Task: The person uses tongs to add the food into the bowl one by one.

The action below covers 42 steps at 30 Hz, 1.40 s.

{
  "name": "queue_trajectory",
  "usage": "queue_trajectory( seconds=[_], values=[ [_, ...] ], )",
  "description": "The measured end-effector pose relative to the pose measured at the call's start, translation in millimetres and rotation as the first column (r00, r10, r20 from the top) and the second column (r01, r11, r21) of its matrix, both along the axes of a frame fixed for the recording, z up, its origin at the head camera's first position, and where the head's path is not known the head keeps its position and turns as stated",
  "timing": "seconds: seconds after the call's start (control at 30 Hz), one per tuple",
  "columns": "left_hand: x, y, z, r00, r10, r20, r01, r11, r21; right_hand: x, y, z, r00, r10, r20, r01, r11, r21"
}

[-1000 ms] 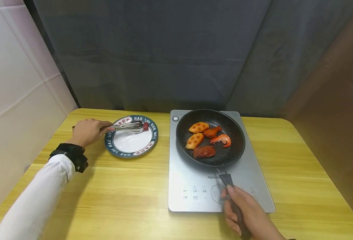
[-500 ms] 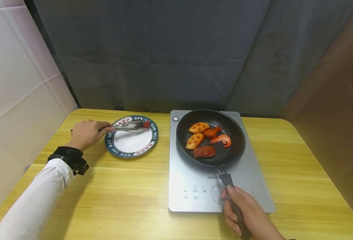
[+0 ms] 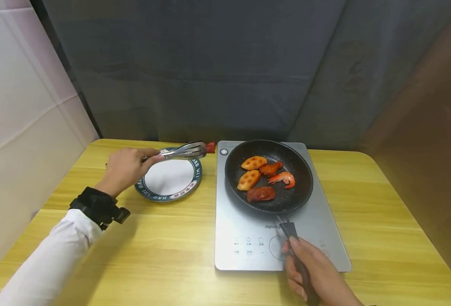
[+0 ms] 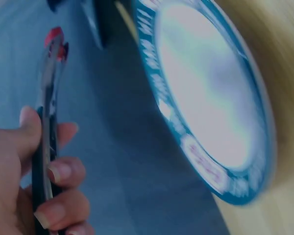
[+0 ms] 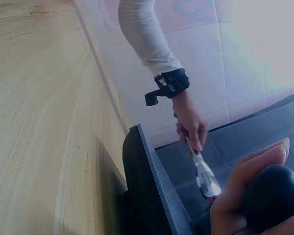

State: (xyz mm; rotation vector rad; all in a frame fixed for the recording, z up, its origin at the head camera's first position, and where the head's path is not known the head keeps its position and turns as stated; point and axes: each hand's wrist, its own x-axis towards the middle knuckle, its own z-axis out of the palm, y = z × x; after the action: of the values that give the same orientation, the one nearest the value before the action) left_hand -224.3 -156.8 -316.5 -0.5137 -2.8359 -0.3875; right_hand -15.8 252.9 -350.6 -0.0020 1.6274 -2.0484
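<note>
My left hand [image 3: 127, 166] grips metal tongs [image 3: 185, 151] with dark handles, and a small red piece of food [image 3: 210, 147] is pinched at their tips, above the plate's right edge. Below the tongs lies a white plate [image 3: 168, 178] with a dark teal lettered rim. The left wrist view shows fingers curled round the tongs [image 4: 48, 93]. My right hand [image 3: 317, 270] grips the black handle of a frying pan [image 3: 306, 193]. In the pan are two spotted yellow-orange pieces [image 3: 249, 179], a drumstick [image 3: 271, 168], a shrimp [image 3: 284, 179] and a reddish-brown chunk [image 3: 261, 194].
The pan stands on a silver induction cooktop [image 3: 241, 229] with printed controls. All of it rests on a wooden table [image 3: 164, 246]. A dark curtain [image 3: 195, 72] hangs behind, with a white wall panel at left and a brown one at right.
The left hand has lifted the tongs with the red piece off the plate and moved them right, toward the cooktop. The right hand and the pan have stayed in place.
</note>
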Motion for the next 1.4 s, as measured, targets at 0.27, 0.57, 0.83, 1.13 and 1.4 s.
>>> queue_trajectory(
  seconds=[0.27,0.57,0.83,1.13,1.4],
  values=[
    [24.9,46,21.2,0.992,-0.092,-0.083,0.095,0.995,0.030,-1.1,0,-3.5,0.999,0.019,-0.038,-0.021,0.997,-0.068],
    [57.4,98,27.0,0.984,-0.165,-0.064,0.169,0.984,0.062,-3.2,0,-2.5,0.997,0.036,-0.063,-0.038,0.999,-0.031],
    [68.4,136,23.3,0.983,-0.185,-0.004,0.185,0.982,0.025,-4.6,-2,-2.8,0.996,0.032,-0.086,-0.033,0.999,-0.016],
    [75.0,168,25.6,0.987,-0.160,0.033,0.162,0.985,-0.056,-4.8,-2,-4.8,0.995,0.035,-0.090,-0.040,0.998,-0.058],
    [81.2,186,26.3,0.991,-0.126,0.039,0.130,0.983,-0.129,-4.2,-2,-3.8,0.995,0.038,-0.087,-0.043,0.997,-0.063]
  ],
)
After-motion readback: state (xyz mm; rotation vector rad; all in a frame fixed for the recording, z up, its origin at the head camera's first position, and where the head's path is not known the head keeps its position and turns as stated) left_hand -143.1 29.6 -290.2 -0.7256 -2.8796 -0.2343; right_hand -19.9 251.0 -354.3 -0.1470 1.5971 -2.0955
